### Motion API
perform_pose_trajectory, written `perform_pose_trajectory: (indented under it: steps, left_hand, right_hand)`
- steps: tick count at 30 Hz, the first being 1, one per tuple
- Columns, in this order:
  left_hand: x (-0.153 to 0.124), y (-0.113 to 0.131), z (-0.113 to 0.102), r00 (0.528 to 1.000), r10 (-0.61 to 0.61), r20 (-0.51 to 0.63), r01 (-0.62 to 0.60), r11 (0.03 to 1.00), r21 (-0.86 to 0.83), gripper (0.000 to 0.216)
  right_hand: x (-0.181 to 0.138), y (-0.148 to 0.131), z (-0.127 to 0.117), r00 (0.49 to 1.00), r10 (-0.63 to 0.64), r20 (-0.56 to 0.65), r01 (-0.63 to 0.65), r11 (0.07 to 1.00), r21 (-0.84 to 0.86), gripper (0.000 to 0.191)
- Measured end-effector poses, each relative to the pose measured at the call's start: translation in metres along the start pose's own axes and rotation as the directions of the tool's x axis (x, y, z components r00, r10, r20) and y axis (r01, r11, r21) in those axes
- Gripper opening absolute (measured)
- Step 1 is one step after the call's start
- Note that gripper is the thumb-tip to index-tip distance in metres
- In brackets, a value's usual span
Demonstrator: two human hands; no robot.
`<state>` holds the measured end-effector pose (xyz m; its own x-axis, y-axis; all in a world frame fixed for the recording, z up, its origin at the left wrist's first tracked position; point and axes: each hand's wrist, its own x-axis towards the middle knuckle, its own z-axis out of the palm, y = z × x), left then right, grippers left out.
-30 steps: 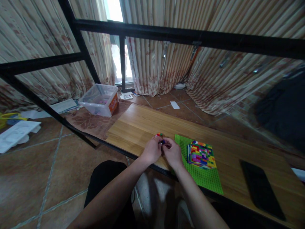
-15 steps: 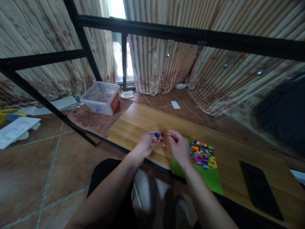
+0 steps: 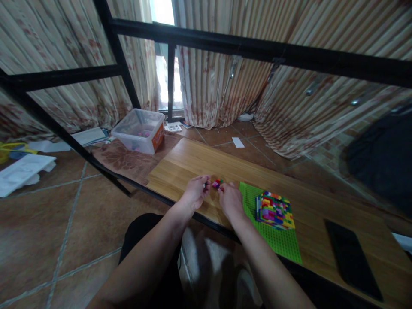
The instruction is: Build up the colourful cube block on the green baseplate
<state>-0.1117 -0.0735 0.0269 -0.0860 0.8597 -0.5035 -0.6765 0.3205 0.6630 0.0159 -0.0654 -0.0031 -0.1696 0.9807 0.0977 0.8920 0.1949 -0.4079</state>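
Between my hands, a small cluster of toy bricks (image 3: 217,183) in pink, red and green lies on the wooden table. My left hand (image 3: 195,192) is closed just left of the cluster, its fingers curled around something small and dark that I cannot make out. At the right side of the cluster, my right hand (image 3: 231,200) pinches with thumb and fingertips; what is between them is too small to name. Right of this hand, a multicoloured brick block (image 3: 275,210) stands on a green baseplate (image 3: 280,242).
A black phone-like slab (image 3: 352,259) lies on the right of the wooden table (image 3: 189,159). Beyond its left end, a clear plastic bin (image 3: 137,136) holds some pink pieces. A black metal frame (image 3: 225,40) crosses above, before curtains. White packaging (image 3: 25,174) lies at the left.
My right hand has moved left and down, away from the baseplate, to the loose bricks. My left hand has drawn slightly left. The blue piece at its fingertips no longer shows.
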Motion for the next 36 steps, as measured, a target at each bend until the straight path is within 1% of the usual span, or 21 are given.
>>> perform_pose_trajectory:
  steps: [5,9,12,15,18,21,23,25,27,29,32,34,36]
  left_hand:
    - [-0.003,-0.001,0.002,0.998,-0.064,-0.011,0.064,0.997,0.046,0.024]
    - [-0.004,-0.002,0.002,0.992,-0.125,0.020,0.125,0.992,0.025,0.032]
    - [-0.005,-0.001,0.001,0.981,-0.181,0.069,0.183,0.983,-0.024,0.035]
    - [-0.005,-0.001,-0.002,0.976,-0.199,0.093,0.204,0.977,-0.055,0.038]
    - [-0.004,-0.002,-0.003,0.977,-0.186,0.099,0.193,0.979,-0.065,0.040]
    - [-0.004,-0.003,-0.004,0.984,-0.143,0.107,0.149,0.987,-0.053,0.041]
    - [-0.004,-0.004,-0.003,0.988,-0.114,0.102,0.118,0.992,-0.037,0.042]
    - [-0.005,-0.004,-0.002,0.987,-0.119,0.108,0.123,0.992,-0.030,0.042]
    - [-0.005,-0.003,-0.001,0.980,-0.150,0.130,0.155,0.987,-0.035,0.041]
    - [-0.005,-0.003,-0.001,0.972,-0.172,0.159,0.181,0.983,-0.044,0.036]
    - [-0.005,-0.003,0.000,0.968,-0.163,0.191,0.177,0.982,-0.059,0.023]
    - [-0.005,-0.003,0.000,0.971,-0.131,0.198,0.148,0.986,-0.075,0.021]
    - [-0.005,-0.004,0.000,0.974,-0.104,0.202,0.124,0.989,-0.087,0.021]
  right_hand:
    - [0.001,0.003,0.006,0.999,-0.034,-0.040,0.030,0.996,-0.085,0.023]
    - [0.001,0.006,0.009,0.996,-0.060,-0.071,0.051,0.992,-0.116,0.022]
    - [0.003,0.009,0.004,0.995,-0.046,-0.085,0.041,0.997,-0.057,0.021]
    - [0.001,0.014,-0.004,0.995,0.028,-0.098,-0.022,0.998,0.064,0.021]
    - [-0.004,0.018,-0.014,0.990,0.097,-0.106,-0.079,0.984,0.160,0.020]
    - [-0.012,0.017,-0.019,0.994,0.073,-0.082,-0.057,0.982,0.179,0.019]
    - [-0.017,0.014,-0.018,0.999,0.012,-0.052,-0.005,0.991,0.133,0.018]
    - [-0.020,0.009,-0.015,0.999,-0.040,-0.002,0.040,0.998,0.052,0.019]
    - [-0.020,0.006,-0.011,0.997,-0.056,0.049,0.058,0.998,-0.031,0.020]
    - [-0.017,0.004,-0.007,0.995,-0.051,0.081,0.059,0.993,-0.099,0.022]
    - [-0.013,0.005,-0.005,0.994,-0.053,0.099,0.069,0.982,-0.173,0.025]
    - [-0.011,0.009,-0.004,0.993,-0.064,0.095,0.082,0.976,-0.202,0.026]
    - [-0.011,0.012,-0.005,0.995,-0.069,0.071,0.081,0.978,-0.194,0.025]
